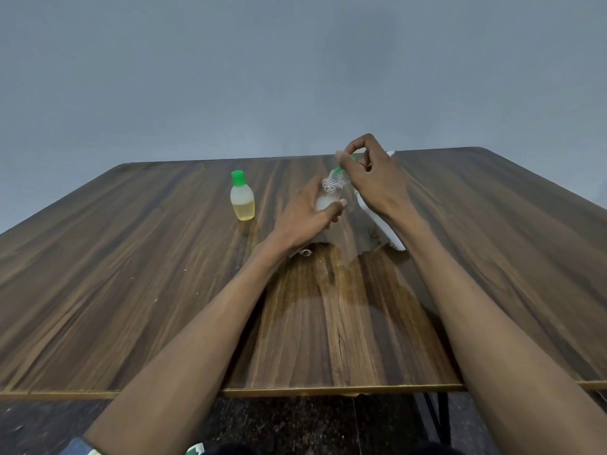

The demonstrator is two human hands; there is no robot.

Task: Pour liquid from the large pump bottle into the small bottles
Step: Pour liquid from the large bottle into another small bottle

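Head view: the left hand [307, 213] curls round a small clear bottle [328, 198], holding it tilted just above the wooden bench [131, 257]. The right hand [374, 178] pinches a green cap [343, 165] at that bottle's neck. Just behind the right hand and wrist lies a white pump bottle [381, 224], mostly hidden, on its side on the bench. A second small bottle [242, 200], green-capped and partly full of yellow liquid, stands upright to the left, apart from the hands. A wet patch [345, 290] spreads on the bench between the forearms.
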